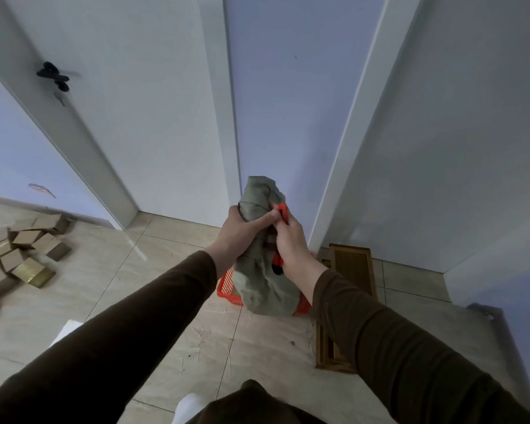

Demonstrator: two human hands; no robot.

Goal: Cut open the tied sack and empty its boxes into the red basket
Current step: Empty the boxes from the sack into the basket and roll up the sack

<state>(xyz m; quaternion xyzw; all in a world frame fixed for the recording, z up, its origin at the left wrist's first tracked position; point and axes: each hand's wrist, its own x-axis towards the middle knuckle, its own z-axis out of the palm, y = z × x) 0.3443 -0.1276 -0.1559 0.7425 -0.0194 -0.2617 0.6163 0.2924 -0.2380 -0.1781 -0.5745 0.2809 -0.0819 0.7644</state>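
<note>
While both arms reach forward at the centre of the frame, the scene reads as follows.

Sack: a grey-green cloth sack (259, 270) is held upright at the centre of the frame, its neck bunched and wound with dark string just above the hands.
Left hand: the left hand (239, 232) grips the neck of the sack, fingers curled round the cloth and the thumb stretched across toward the other hand.
Right hand: the right hand (289, 237) is closed round a red cutter (283, 213), whose tip shows above the fingers at the tied neck; another bit of red with a dark hole shows below the hand, against the sack.
Blade: whether it touches the string cannot be told.
Red basket: the red basket (227, 287) stands on the floor directly under the sack, just below centre; only its latticed left wall and a sliver at the right show past the cloth.
Boxes: a heap of small brown cardboard boxes (22, 252) lies on the floor at the left edge of the frame, well apart from the basket.
Floor: pale tiles (166, 270) with small scraps scattered near the basket.
Wooden panel: a long brown wooden panel (349, 270) lies on the floor just right of the basket.
Doors: white doors and frames fill the upper half; a dark handle (54, 75) sits at the upper left.
</note>
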